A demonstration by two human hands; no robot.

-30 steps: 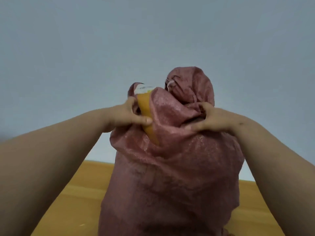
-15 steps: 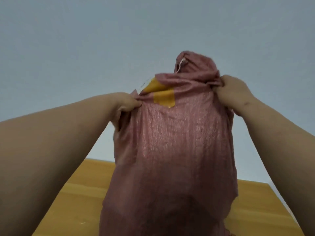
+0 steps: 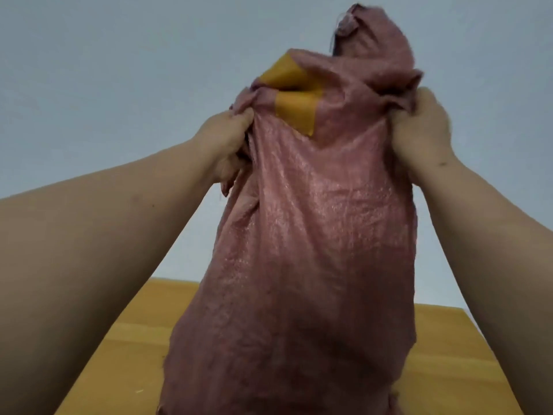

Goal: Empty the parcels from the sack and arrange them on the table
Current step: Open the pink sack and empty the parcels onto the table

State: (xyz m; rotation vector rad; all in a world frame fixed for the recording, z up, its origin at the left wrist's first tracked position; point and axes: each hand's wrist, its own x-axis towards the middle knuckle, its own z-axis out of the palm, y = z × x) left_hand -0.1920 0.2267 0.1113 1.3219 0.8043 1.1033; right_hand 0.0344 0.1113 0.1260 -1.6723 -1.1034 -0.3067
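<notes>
Sack [image 3: 314, 235] now lifted higher than a second ago, held up over the bench [image 3: 449, 354]. Left hand [image 3: 224, 142] and right hand [image 3: 422, 127] each grip bunched fabric at its top. Yellow parcel [image 3: 294, 110] pokes out up top. Judged: tipping underway, no parcels out yet.

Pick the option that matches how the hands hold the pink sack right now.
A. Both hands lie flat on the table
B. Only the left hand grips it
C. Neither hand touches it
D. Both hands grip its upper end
D: the left hand and right hand each clutch bunched fabric at the top of the pink sack, held up over the wooden table.
</notes>
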